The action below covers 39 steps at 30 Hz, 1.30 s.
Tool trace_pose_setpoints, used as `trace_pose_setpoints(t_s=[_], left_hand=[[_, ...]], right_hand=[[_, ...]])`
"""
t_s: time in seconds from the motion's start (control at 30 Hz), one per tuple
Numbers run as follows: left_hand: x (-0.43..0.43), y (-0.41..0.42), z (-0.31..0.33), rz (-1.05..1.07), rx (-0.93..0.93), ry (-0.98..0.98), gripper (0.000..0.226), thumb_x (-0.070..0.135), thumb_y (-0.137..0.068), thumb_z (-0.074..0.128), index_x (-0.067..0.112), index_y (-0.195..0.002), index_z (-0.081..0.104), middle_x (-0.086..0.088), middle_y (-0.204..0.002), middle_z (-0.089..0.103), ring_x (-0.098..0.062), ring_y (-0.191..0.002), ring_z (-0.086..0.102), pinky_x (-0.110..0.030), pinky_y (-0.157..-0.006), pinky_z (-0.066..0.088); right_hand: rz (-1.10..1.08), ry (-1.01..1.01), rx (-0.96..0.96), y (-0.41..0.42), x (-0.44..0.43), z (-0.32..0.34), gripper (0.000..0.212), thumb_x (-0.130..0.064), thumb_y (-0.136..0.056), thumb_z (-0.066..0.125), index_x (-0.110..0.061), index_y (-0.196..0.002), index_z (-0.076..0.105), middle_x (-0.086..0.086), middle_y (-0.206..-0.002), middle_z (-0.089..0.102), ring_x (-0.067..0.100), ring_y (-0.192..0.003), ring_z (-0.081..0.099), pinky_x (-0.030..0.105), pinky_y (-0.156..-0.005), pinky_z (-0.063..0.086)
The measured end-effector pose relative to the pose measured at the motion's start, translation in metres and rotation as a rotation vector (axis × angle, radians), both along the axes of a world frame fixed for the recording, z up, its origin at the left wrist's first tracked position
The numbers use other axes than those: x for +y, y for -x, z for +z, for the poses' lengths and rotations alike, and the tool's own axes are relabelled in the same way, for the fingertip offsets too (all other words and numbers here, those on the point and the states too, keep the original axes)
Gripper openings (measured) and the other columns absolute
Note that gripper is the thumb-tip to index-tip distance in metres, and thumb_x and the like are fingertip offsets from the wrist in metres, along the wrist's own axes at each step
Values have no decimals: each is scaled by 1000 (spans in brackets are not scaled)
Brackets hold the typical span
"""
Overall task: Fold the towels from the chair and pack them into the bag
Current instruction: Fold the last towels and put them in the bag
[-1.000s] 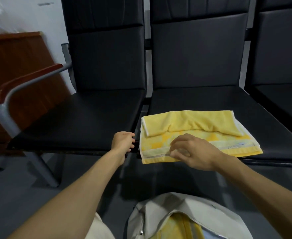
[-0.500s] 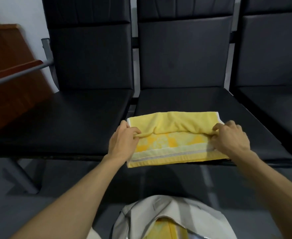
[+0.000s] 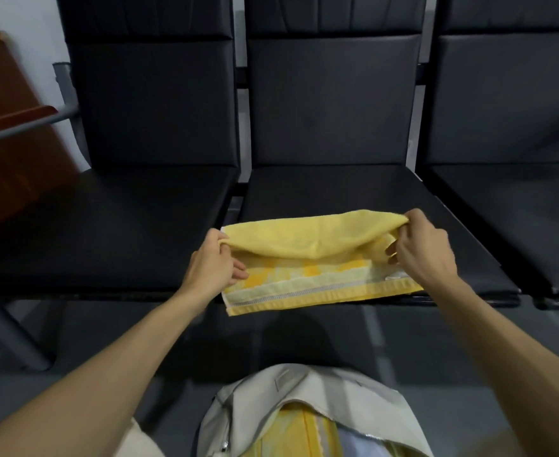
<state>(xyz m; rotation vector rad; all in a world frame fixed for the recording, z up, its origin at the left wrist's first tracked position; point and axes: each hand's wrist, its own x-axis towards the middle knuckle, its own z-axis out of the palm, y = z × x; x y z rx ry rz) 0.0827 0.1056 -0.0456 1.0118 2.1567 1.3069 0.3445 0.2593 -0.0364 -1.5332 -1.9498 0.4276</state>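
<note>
A yellow towel (image 3: 307, 255) is lying across the middle black chair (image 3: 330, 192), above the open beige bag (image 3: 271, 400). The left hand (image 3: 210, 265) and right hand (image 3: 420, 250) are each pinching its upper corners.

The single head-worn view looks forward and down, close over the chair seats (image 3: 337, 192) and bag (image 3: 271, 407).

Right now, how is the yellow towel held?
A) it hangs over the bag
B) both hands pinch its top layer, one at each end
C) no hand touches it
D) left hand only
B: the left hand and the right hand each pinch one end of the top layer of the towel, which lies on the chair.
</note>
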Motion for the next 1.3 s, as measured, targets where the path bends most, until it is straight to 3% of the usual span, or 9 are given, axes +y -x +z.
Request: trace_pose_setpoints(t_s=[0.2,0.33,0.43,0.63,0.77,1.03,1.13,1.2,1.3], left_hand=[[-13,-4,-1,-152,99,129,19,22,-104,28,26,-113,44,5,-97,69,-9,-92,67,-40,-87,54],[-10,-4,-2,-176,281,235,16,23,-103,26,28,-109,39,-2,-85,57,-15,-66,52,-30,-54,39],[1,3,-9,-142,285,190,15,21,-104,28,26,-108,41,-2,-86,52,-13,-63,45,-28,-51,32],[15,15,-10,62,76,-158,15,17,-104,30,24,-112,40,-1,-107,50,-7,-86,50,-27,-72,43],[7,25,-3,104,-109,-325,32,16,-103,30,43,-91,43,-7,-115,54,-22,-109,59,-46,-99,48],[-29,21,9,-94,64,-32,17,14,-93,48,15,-85,63,-5,-93,62,-25,-96,58,-42,-83,47],[-37,16,9,-184,150,224,23,18,-92,50,19,-80,69,4,-95,60,-17,-96,55,-32,-78,38],[-37,14,6,-161,163,324,30,23,-93,48,16,-78,73,11,-94,54,-8,-88,49,-31,-80,34],[-30,17,1,-32,136,281,25,24,-95,48,15,-89,70,7,-95,56,-6,-83,49,-30,-71,37]], right_hand=[[161,27,-201,-10,-10,-2,20,-17,-97,29,-14,-105,47,11,-83,66,32,-75,59,44,-66,52],[168,50,-229,-4,-5,-5,24,-19,-97,32,-15,-112,50,12,-88,66,32,-76,58,43,-66,51],[195,80,-147,2,5,-10,27,-20,-98,33,-20,-115,55,7,-93,70,27,-77,61,41,-66,53],[167,16,192,10,9,1,24,-20,-103,42,-19,-117,62,-1,-90,64,15,-83,57,28,-65,39],[103,-75,253,-2,7,10,22,-22,-102,44,-23,-111,64,-4,-89,65,7,-76,56,21,-61,39],[138,-2,5,-30,-7,5,27,-16,-99,45,-15,-117,66,3,-90,64,11,-71,57,19,-56,39],[128,136,-157,-33,-8,2,37,-11,-93,39,-12,-118,66,12,-115,64,28,-102,57,31,-81,47],[94,212,-163,-30,-11,0,37,-14,-91,36,-12,-107,69,12,-117,62,31,-102,55,39,-92,46],[2,218,-139,-20,-14,2,30,-20,-91,36,-12,-73,58,11,-90,58,27,-78,49,42,-87,40]])
